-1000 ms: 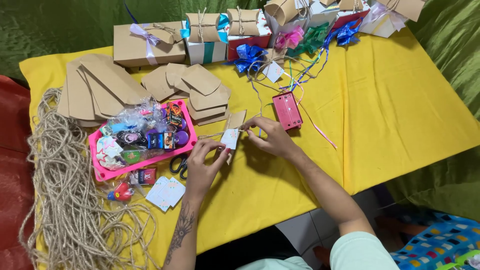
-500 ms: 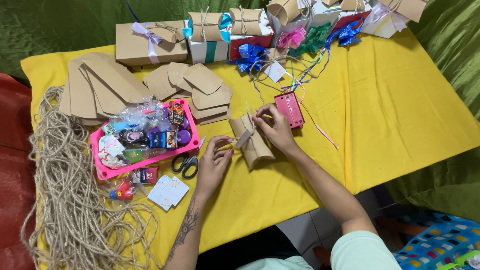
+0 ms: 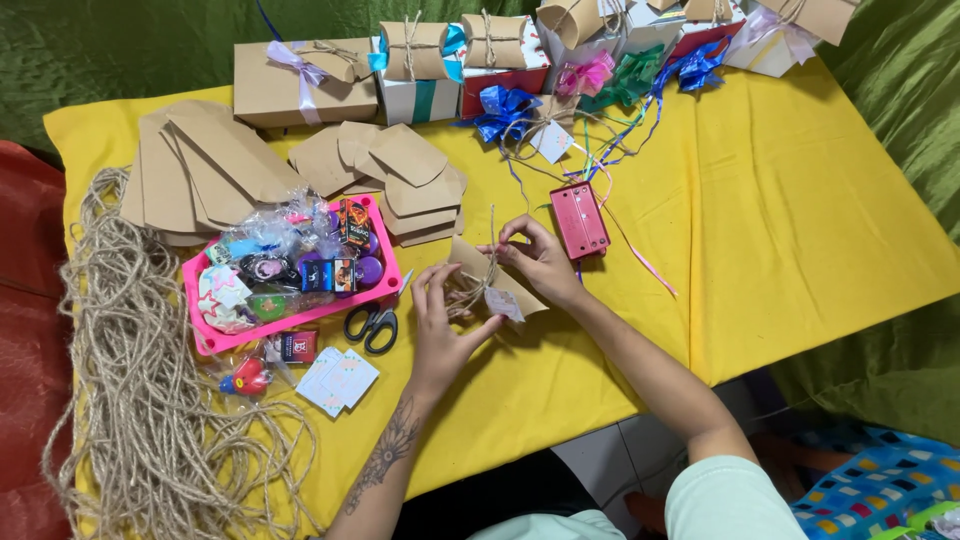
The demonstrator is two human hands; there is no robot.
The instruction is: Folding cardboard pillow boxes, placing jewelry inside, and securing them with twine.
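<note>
Sprawling at the far left of the yellow-covered desk (image 3: 800, 250) is a loose heap of coarse jute twine (image 3: 130, 400), then a pink plastic tray of wrapped trinkets (image 3: 290, 275) with black-handled scissors (image 3: 373, 325) beside it. At the middle lies the small brown kraft-paper pillow box (image 3: 500, 280), twine-wrapped: the left hand (image 3: 445, 325) steadies it, fingers half open, while the right hand (image 3: 535, 260) pinches the twine above it. Light and easily crushed, the box likely wants a gentle grip at its edges; right of it sits a red rectangular case (image 3: 580, 220)

Kraft packages and tags on yellow tabletop (image 3: 800, 200)

Twine-tied kraft pillow box (image 3: 500, 281) with white tag (image 3: 504, 303) sits centre; ribboned gift boxes (image 3: 305, 82) line the far edge.
</note>
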